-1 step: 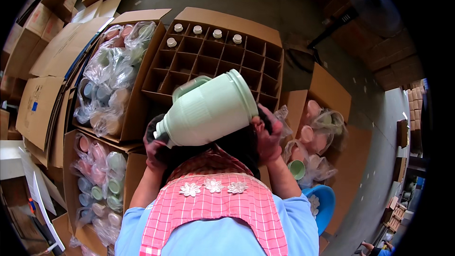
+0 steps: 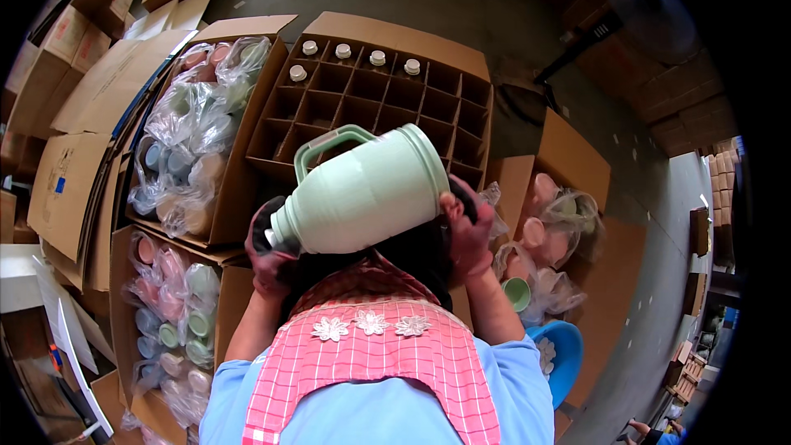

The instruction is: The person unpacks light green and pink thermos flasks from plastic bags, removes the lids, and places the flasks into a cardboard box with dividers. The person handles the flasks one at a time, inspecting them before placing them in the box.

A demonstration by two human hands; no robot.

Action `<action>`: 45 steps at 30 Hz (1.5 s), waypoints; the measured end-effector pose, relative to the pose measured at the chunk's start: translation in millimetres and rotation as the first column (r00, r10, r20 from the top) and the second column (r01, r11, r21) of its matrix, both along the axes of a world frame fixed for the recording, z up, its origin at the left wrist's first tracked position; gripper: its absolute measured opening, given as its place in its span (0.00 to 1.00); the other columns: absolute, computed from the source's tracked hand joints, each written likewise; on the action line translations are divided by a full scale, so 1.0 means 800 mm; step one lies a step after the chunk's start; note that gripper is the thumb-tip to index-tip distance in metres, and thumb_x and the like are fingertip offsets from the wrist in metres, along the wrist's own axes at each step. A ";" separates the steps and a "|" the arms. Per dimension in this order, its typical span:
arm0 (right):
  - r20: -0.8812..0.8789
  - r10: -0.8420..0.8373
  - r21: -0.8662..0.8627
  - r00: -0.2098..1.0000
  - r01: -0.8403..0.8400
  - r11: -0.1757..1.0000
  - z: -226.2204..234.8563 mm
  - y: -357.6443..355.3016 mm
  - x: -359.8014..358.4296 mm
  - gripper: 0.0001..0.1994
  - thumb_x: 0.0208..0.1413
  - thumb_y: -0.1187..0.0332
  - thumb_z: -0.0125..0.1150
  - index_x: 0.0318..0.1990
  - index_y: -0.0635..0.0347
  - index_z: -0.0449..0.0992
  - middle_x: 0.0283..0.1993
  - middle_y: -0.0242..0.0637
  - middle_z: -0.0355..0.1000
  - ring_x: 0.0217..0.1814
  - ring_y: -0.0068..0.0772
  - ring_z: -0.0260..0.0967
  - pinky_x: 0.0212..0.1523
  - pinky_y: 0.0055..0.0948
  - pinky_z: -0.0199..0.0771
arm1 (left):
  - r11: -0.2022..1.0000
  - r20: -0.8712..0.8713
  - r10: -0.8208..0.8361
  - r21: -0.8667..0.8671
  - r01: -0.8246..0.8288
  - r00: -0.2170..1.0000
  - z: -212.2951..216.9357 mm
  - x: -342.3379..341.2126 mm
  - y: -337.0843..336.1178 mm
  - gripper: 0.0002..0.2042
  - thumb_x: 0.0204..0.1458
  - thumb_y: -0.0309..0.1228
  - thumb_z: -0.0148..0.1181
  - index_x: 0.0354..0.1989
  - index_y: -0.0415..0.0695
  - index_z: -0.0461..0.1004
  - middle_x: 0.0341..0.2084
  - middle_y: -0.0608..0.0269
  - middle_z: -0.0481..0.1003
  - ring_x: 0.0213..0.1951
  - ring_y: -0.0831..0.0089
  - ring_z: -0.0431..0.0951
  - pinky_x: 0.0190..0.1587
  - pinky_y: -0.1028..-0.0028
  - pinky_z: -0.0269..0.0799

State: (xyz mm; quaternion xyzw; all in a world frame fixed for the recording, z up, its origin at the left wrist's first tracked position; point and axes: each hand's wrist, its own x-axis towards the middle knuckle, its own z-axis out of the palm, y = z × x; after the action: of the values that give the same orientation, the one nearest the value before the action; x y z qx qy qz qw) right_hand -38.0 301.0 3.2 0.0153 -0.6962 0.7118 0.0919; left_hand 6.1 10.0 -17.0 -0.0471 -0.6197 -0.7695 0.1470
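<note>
A pale green thermos jug lies on its side in the air between my two gloved hands, above the near edge of the divided carton. Its neck points left and its wide base right. My left hand is wrapped round the white-tipped neck. At the base end my right hand presses with curled fingers. The jug's handle stands out on the far side, over the compartments of the cardboard carton. Several white-capped bottles stand in its far compartments.
Open boxes at left and lower left hold bagged pastel cups. At right, another box holds bagged pink and green cups, with a blue basin of white pieces nearby. Flattened cardboard leans far left; a fan stands upper right.
The jug has rolled slightly about its long axis, so its handle opening shows more widely. Both hands have kept nearly the same place, the left shifting a little at the neck.
</note>
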 end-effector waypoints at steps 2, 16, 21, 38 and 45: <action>0.145 0.065 0.001 0.987 -0.066 0.998 0.032 0.004 -0.015 0.14 0.55 0.70 0.51 0.46 0.66 0.73 0.33 0.30 0.72 0.33 0.17 0.66 0.34 0.17 0.68 | 0.894 -0.243 0.052 -0.422 -0.154 0.969 0.019 -0.005 -0.008 0.27 0.41 0.33 0.55 0.52 0.33 0.65 0.45 0.54 0.72 0.48 0.64 0.72 0.52 0.68 0.66; 0.276 0.159 -0.124 0.948 -0.129 0.984 0.031 0.025 -0.021 0.18 0.54 0.65 0.58 0.50 0.64 0.72 0.47 0.38 0.72 0.48 0.25 0.68 0.48 0.21 0.67 | 0.926 -0.253 -0.033 -0.373 -0.066 0.967 0.030 -0.017 0.003 0.25 0.43 0.33 0.57 0.51 0.34 0.66 0.45 0.54 0.72 0.46 0.63 0.72 0.52 0.69 0.66; -0.285 0.301 -0.032 0.910 -0.323 0.946 0.031 0.039 -0.012 0.25 0.47 0.61 0.65 0.52 0.63 0.70 0.50 0.41 0.71 0.55 0.33 0.66 0.55 0.30 0.64 | 0.916 0.239 -0.161 0.398 0.055 0.958 0.024 -0.024 0.001 0.27 0.39 0.36 0.54 0.49 0.34 0.67 0.42 0.54 0.72 0.45 0.63 0.73 0.51 0.68 0.68; 0.214 0.111 -0.248 0.971 -0.056 0.967 0.018 0.036 0.017 0.20 0.48 0.68 0.63 0.49 0.64 0.72 0.46 0.35 0.72 0.44 0.24 0.69 0.45 0.24 0.70 | 0.997 0.154 -0.025 0.077 0.013 0.988 0.016 -0.016 0.017 0.29 0.36 0.34 0.52 0.50 0.32 0.66 0.42 0.53 0.73 0.46 0.64 0.73 0.53 0.67 0.66; -0.079 0.185 -0.114 0.980 -0.193 0.975 0.032 0.046 0.023 0.26 0.42 0.68 0.69 0.51 0.66 0.71 0.47 0.36 0.71 0.44 0.26 0.70 0.46 0.25 0.71 | 0.881 0.256 -0.241 0.462 0.100 0.936 0.007 -0.030 0.008 0.29 0.36 0.35 0.52 0.51 0.32 0.66 0.43 0.52 0.73 0.46 0.62 0.73 0.53 0.67 0.66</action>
State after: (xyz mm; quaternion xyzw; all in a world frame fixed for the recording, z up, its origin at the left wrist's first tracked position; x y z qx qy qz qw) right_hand -19.8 337.7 28.7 0.1000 -0.6436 0.7573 0.0482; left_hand -18.2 16.5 -11.3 0.0522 -0.4372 -0.8977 -0.0131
